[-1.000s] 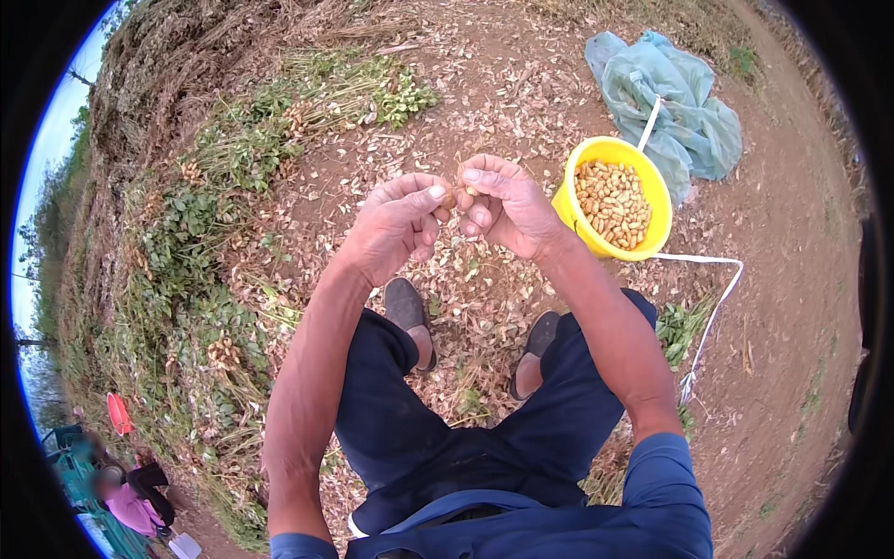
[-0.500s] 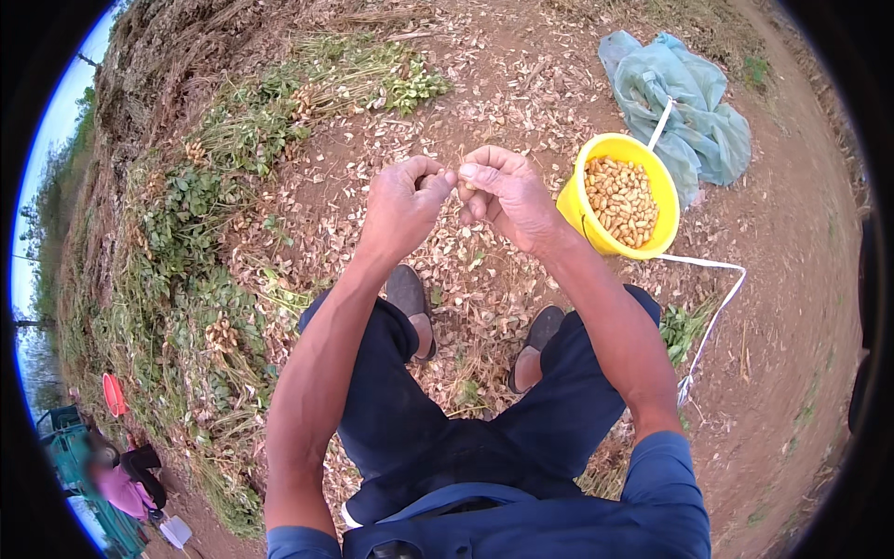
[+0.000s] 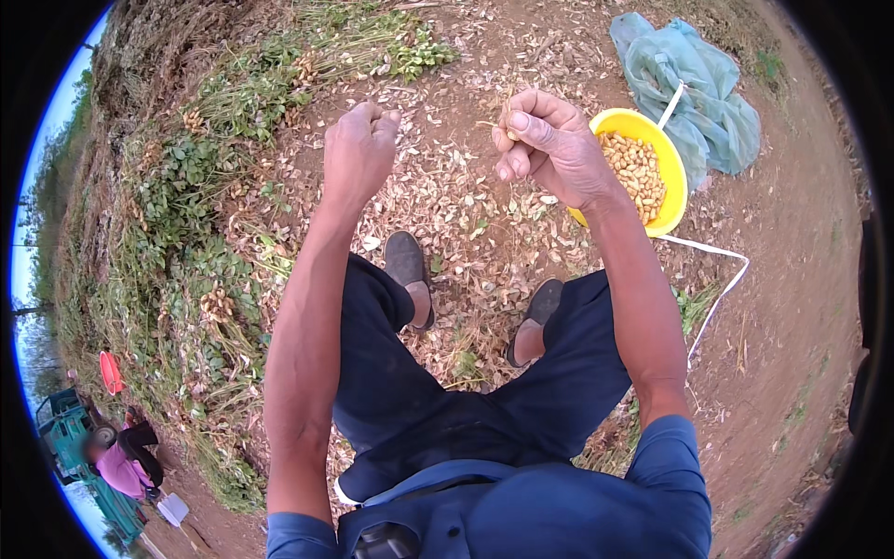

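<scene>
My left hand (image 3: 360,154) is closed above the leaf-strewn ground, thumb against the curled fingers; anything inside it is hidden. To its right, and apart from it, my right hand (image 3: 559,149) pinches a small pale piece (image 3: 511,135) with thin dry stalk bits sticking out, too small to name for certain. Just beyond the right wrist stands a yellow bucket (image 3: 677,168), partly hidden by that hand. Unshelled peanuts (image 3: 638,177) fill much of it. A white strap (image 3: 712,250) trails from the bucket over the soil.
A crumpled bluish-green mesh sack (image 3: 698,93) lies behind the bucket. Pulled peanut plants (image 3: 177,214) with pods are heaped along the left. At far left are a red basin (image 3: 111,373), a green vehicle (image 3: 65,438) and a person in pink (image 3: 123,469). My shoes (image 3: 405,259) rest on dry leaves.
My hands were together at the fingertips; now they have parted, the left moving left and the right moving right and up, nearer the bucket. The view has shifted slightly.
</scene>
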Available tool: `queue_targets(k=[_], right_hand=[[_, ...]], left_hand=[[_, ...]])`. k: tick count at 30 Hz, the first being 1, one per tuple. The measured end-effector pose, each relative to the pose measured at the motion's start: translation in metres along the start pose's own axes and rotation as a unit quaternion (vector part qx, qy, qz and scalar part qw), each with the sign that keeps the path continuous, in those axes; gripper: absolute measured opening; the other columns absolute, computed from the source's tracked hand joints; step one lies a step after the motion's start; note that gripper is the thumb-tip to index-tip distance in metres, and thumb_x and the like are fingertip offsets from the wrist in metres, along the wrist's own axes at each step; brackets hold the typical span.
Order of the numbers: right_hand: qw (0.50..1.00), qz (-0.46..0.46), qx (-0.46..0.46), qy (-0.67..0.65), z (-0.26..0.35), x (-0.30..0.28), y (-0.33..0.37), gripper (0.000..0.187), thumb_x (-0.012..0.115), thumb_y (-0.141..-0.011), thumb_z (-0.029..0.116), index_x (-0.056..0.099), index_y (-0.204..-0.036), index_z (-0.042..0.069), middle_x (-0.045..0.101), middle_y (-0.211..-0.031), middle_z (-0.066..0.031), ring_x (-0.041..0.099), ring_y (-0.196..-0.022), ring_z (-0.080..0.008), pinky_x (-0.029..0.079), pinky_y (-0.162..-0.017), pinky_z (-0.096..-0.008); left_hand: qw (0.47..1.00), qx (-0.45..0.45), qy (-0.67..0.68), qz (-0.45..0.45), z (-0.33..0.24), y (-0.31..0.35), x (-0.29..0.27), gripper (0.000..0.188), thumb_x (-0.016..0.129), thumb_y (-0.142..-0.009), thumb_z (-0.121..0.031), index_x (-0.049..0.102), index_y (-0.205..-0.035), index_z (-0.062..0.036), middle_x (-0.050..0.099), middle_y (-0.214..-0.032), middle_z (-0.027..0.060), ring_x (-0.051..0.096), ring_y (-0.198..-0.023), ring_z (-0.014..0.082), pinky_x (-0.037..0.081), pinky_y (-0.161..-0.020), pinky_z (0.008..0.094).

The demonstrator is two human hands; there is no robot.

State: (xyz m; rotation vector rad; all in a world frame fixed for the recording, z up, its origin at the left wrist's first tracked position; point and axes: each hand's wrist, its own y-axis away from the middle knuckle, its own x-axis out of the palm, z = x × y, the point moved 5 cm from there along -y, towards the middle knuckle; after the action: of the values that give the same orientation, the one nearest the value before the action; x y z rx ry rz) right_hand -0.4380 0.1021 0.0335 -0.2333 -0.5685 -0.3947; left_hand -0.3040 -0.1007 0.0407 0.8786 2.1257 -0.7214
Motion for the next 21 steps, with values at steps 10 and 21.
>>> queue_targets(k=[10, 21], right_hand=[[0.991, -0.092, 0.09, -0.039, -0.021, -0.014, -0.002, 0.023, 0.07, -0.099, 0.03, 0.061, -0.095, 0.009, 0.066, -0.072, -0.0042, 0.048, -0.042, -0.0052, 0.054, -0.052, -0.0301], [0.983, -0.149, 0.106, -0.028, -0.029, -0.007, 0.0, 0.031, 0.073, -0.096, 0.034, 0.058, -0.085, 0.009, 0.054, -0.056, 0.0025, 0.044, -0.036, -0.0061, 0.045, -0.041, -0.024]], left_hand=[[0.808, -0.219, 0.513, 0.188, -0.031, 0.016, 0.025, 0.019, 0.047, -0.102, -0.015, 0.057, -0.096, 0.0001, 0.062, -0.083, 0.0103, 0.05, -0.05, 0.0095, 0.036, -0.038, 0.0243], [0.818, -0.174, 0.482, 0.264, -0.055, 0.025, 0.05, 0.023, 0.061, -0.103, -0.024, 0.059, -0.087, -0.0091, 0.056, -0.067, 0.0005, 0.038, -0.041, 0.0047, 0.029, -0.035, 0.0219]])
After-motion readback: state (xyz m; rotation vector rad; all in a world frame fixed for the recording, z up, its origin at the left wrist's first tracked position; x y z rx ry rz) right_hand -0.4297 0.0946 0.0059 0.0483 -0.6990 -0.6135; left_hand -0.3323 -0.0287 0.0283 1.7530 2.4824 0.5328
